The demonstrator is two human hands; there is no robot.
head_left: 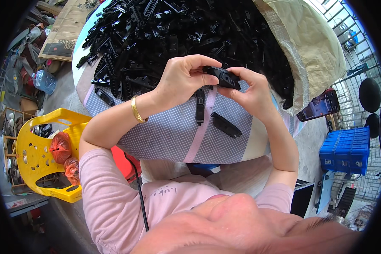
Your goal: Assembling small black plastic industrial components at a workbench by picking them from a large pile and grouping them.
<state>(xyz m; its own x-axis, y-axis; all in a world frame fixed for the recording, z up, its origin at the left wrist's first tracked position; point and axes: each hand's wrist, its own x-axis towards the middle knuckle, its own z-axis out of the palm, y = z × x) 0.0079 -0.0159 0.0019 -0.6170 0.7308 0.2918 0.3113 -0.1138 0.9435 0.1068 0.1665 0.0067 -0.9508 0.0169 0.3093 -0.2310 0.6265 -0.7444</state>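
Observation:
Between both hands, above the near edge of a big heap, I hold a black plastic part (pixel 225 77), oblong with slots along its side. My left hand (pixel 183 78), a gold bangle on its wrist, pinches the part's left end between thumb and fingers. The right end sits between the thumb and fingers of my right hand (pixel 253 91). Below them, on the patterned cloth (pixel 165 131), lie a narrow upright black piece (pixel 200 108) and a slanted curved one (pixel 225 125). Another small black piece (pixel 104 97) rests farther left. The part's exact kind cannot be made out.
A heap of black plastic parts (pixel 178 34) covers the far side of the table. To its right are a pale sack (pixel 313 38) and a phone (pixel 319 106). A yellow chair (pixel 29 148) with red bags stands left; blue crates (pixel 345 150) stand right.

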